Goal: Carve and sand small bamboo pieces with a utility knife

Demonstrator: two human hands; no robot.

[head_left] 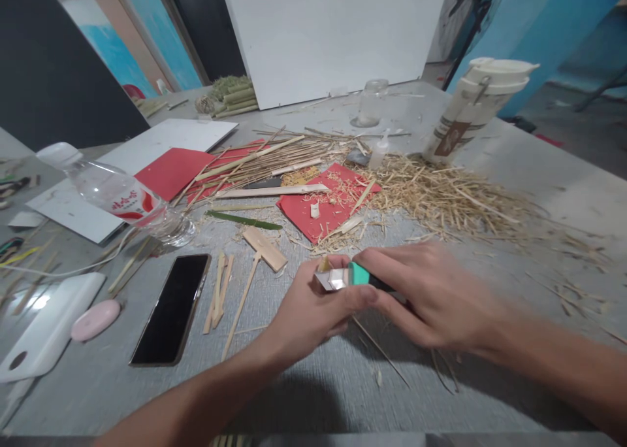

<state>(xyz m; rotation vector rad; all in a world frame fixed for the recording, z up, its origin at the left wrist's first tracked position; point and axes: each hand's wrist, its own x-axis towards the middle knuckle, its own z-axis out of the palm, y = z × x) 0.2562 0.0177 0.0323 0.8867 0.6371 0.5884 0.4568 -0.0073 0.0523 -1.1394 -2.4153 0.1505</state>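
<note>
Fingers of a person's right hand clamp a green-and-black cutter above the gray surface; the left hand's curl together by its blade, seemingly pinching a yellowish sliver, thumb likely braced for control.

The left hand is mostly hiding a yellowish piece, the right hand the cutter handle; the picture is cutting off the front corners of the worktop.
</note>
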